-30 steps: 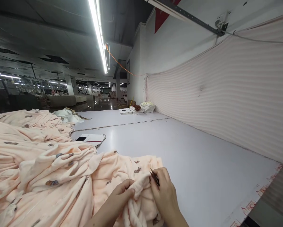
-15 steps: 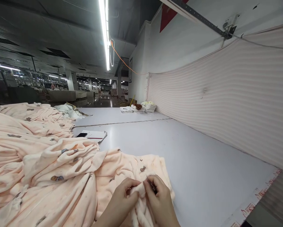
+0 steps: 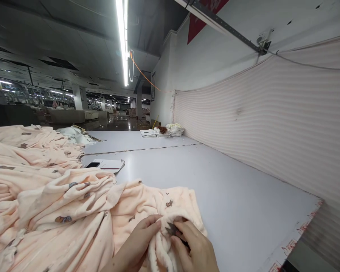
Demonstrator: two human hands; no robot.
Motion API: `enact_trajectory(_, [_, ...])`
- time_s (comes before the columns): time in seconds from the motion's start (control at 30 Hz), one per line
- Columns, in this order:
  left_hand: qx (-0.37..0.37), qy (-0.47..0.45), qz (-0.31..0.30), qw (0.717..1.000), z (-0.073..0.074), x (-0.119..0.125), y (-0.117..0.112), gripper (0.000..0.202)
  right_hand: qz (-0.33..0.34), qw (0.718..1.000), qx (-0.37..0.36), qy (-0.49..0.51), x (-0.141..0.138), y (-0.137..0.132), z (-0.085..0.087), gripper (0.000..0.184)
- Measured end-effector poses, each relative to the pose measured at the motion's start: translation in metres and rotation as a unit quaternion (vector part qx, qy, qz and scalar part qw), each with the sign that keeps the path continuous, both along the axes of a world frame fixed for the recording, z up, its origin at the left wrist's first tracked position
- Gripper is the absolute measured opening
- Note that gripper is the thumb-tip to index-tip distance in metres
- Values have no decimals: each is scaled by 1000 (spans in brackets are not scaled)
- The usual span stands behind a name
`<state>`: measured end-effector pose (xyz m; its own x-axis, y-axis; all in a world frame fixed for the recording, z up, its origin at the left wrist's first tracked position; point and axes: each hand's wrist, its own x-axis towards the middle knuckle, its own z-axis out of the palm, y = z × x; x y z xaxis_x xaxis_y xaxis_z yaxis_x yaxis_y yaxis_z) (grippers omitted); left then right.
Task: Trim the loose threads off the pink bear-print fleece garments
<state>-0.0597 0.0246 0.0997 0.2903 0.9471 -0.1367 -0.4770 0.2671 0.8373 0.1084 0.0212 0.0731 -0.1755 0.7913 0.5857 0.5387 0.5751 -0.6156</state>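
Peach plush fabric with small printed figures lies bunched at the table's near edge. My left hand pinches a folded edge of it between thumb and fingers. My right hand is closed around small dark thread snips, whose pointed blades show apart against the fabric beside my left fingertips. The handle of the snips is mostly hidden in my right palm. Gathered folds of the fabric hang below and between both hands.
A large peach fabric heap covers the table's left side. Beyond it lie a notebook and a black phone. White cloth stacks stand at the back on the pale table. A striped cloth hangs along the right wall.
My right hand has turned and shifted slightly right, bringing the blades of the snips into view. My left hand has moved slightly left with the fabric edge. The view has shifted a little.
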Motion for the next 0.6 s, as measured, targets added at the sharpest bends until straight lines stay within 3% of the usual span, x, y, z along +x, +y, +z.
enact_trajectory(0.13, [6,-26,-1,1000,-3,-2,3,23,14,994,63,-85,-4,1,10,22])
enact_trajectory(0.27, [-9,-30,-4,999,-7,-4,6,26,32,991,94,-87,1,2,9,25])
enact_trajectory(0.47, [-7,-32,-7,999,-5,-2,6,25,-55,991,106,-55,1,7,-5,21])
enact_trajectory(0.6, [-2,-30,-6,1000,-1,-2,5,26,8,993,88,-73,-3,7,-10,25])
